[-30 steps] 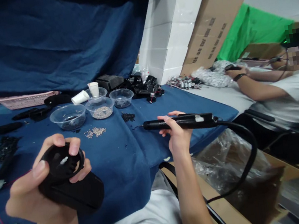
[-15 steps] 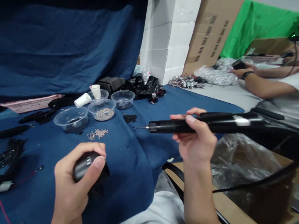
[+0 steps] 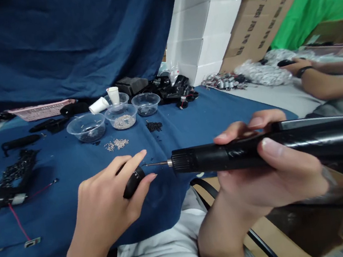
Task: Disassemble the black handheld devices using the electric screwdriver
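My left hand (image 3: 104, 198) is closed around a rounded black plastic part (image 3: 134, 182) with small pale marks on it; most of the part is hidden by my fingers. In my right hand (image 3: 275, 177) lies a black electric screwdriver (image 3: 214, 157), held level with its bit pointing left. The bit's tip is close to the black part, with a small gap between them. Whether a screw sits on the tip I cannot tell. Beyond my hands are a pile of silver screws (image 3: 116, 144) and a pile of black screws (image 3: 154, 126) on the blue cloth (image 3: 190, 121).
Clear plastic bowls (image 3: 86, 126) and white paper cups (image 3: 98, 105) stand behind the screws. A pink basket (image 3: 40, 111) is at the back left. Black parts with wires (image 3: 19, 198) lie at left. On the right, a co-worker's arm (image 3: 322, 84) is visible beside plastic-wrapped items (image 3: 261, 73).
My left hand has moved right and turned, bringing the black part near the bit. The electric screwdriver is closer to the camera, still in my right hand. The view has shifted slightly right.
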`<state>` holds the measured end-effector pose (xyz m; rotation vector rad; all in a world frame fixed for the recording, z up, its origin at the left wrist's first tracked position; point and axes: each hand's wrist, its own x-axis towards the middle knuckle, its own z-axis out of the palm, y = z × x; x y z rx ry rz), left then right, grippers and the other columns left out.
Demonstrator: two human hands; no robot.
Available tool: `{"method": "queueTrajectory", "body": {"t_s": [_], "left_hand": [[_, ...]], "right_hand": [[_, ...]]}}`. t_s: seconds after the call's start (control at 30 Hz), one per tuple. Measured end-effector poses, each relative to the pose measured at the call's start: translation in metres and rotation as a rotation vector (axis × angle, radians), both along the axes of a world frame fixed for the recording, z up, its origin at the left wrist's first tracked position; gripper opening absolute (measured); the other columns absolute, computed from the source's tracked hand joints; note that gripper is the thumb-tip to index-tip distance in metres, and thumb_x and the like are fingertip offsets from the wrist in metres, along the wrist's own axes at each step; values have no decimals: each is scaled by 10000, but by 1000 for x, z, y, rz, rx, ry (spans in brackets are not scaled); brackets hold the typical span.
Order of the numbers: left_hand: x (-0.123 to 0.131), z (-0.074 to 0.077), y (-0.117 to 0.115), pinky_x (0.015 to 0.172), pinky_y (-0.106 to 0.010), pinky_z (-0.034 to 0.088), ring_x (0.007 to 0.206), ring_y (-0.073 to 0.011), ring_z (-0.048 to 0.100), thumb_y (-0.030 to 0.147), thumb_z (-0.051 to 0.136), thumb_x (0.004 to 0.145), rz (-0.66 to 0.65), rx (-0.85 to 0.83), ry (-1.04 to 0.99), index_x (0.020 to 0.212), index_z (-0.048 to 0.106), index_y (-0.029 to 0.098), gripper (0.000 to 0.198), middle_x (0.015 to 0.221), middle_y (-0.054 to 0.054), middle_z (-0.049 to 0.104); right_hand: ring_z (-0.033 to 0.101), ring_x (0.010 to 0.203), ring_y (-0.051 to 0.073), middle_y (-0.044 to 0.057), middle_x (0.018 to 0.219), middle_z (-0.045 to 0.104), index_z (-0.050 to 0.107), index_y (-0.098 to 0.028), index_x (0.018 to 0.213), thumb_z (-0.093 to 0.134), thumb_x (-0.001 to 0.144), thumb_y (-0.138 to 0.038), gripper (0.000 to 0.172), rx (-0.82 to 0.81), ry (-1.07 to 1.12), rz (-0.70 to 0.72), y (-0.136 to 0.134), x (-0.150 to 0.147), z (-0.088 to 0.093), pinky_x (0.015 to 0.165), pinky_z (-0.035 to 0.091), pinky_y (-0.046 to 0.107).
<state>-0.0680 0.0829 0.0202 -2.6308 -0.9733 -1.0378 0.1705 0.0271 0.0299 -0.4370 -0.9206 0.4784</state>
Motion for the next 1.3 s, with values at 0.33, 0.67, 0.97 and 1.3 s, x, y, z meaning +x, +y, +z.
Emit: {"method": "queueTrajectory", "body": {"t_s": [0.33,0.67,0.97,1.3], "left_hand": [[-1,6,0,648,-251,494,836,-121,777,355,570,1174,-143,-60,-74,1281,834,258,301,1164,-18,803],[-7,10,3,641,-205,442,641,-21,561,201,614,1135,-323,-144,-133,1219,824,283,240,1134,35,723],[-5,10,2,652,-204,442,641,-17,541,163,619,1118,-392,-181,-135,1251,793,305,261,1168,46,705],[-3,10,1,748,-192,537,764,-43,684,140,610,1111,-502,-249,-205,1200,778,270,230,1173,12,716]], "right_hand": [[550,348,147,10,792,838,828,-275,910,917,777,-390,197,-17,-1,24,-1,2,1,271,277,299],[613,465,210,0,782,823,815,-333,962,890,799,-443,211,-17,-15,24,4,3,-3,305,276,341],[638,512,222,2,786,822,812,-333,962,860,821,-429,177,-44,-8,73,-1,5,-1,360,352,359],[658,617,215,-33,668,691,752,-307,807,1010,696,-443,312,-230,75,34,-11,5,14,502,463,348]]}}
